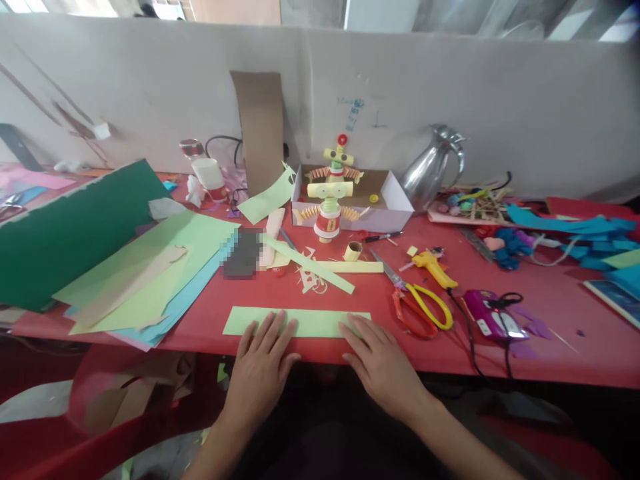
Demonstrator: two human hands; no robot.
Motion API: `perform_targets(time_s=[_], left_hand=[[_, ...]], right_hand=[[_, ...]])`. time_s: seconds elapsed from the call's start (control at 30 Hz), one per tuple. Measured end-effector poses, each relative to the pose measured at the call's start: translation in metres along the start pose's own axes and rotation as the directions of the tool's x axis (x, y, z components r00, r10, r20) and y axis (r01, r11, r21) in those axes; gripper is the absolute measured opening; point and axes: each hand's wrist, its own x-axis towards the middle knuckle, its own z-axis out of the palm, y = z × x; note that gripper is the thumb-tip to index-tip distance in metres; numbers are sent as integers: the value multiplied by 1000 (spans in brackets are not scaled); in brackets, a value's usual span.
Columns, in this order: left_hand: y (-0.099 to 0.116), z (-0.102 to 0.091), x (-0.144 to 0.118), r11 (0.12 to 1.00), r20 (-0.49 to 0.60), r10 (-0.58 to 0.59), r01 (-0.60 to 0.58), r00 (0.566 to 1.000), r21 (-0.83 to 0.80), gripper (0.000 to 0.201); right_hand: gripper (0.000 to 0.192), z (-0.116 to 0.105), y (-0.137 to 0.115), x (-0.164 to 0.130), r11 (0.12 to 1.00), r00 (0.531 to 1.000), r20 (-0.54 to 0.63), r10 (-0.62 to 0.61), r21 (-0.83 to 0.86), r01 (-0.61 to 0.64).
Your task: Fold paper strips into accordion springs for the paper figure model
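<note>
1. Where the red table [550, 347] meets its near edge, a light green paper strip [310, 323] is pressed flat under both hands.
2. The left hand [261, 370] is laid open, fingers spread, on the strip's left part; the right hand [383, 363] is laid open and flat at its right end.
3. At two o'clock from the right hand, scissors [417, 303] are seen lying shut.
4. At ten o'clock, sheets of paper [145, 287] are stacked.
5. Farthest, at twelve o'clock, a paper figure [329, 207] is stood upright before a box [395, 197].
</note>
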Motion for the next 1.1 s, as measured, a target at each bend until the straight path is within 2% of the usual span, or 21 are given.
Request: perform_targets(time_s=[0.13, 0.23, 0.33, 0.43, 0.63, 0.8, 0.9, 1.0, 1.1], left_hand=[[-3, -1, -1, 1000, 14, -3, 3, 1000, 2, 52], [-6, -2, -1, 1000, 14, 7, -7, 1000, -13, 53], [-6, -3, 3, 1000, 8, 1, -1, 1000, -19, 50], [-2, -4, 9, 1000, 0, -10, 10, 1000, -11, 52], [7, -6, 13, 1000, 52, 10, -8, 999, -25, 53], [7, -7, 12, 998, 55, -16, 20, 998, -63, 51], [7, -7, 13, 997, 58, -12, 16, 998, -71, 51], [13, -10, 13, 996, 28, -39, 41, 999, -76, 49], [29, -14, 10, 992, 3, -93, 93, 996, -85, 46]], right_hand=[[53, 0, 0, 2, 1000, 1000, 15, -22, -1, 22], [48, -2, -1, 6, 1000, 998, 53, -23, 9, 23], [43, -4, -3, 13, 999, 999, 28, 24, 25, -25], [43, -5, -4, 19, 999, 1000, 17, 22, 39, -23], [46, 0, -2, 17, 999, 1000, 5, 29, 26, -29], [47, 0, -19, 21, 1000, 997, -80, 9, 25, -7], [45, 2, -31, 28, 999, 998, -54, -25, 25, 26], [42, 8, -36, 33, 1000, 999, -41, -19, -9, 18], [43, 12, -37, 32, 1000, 998, -62, -7, -30, 5]])
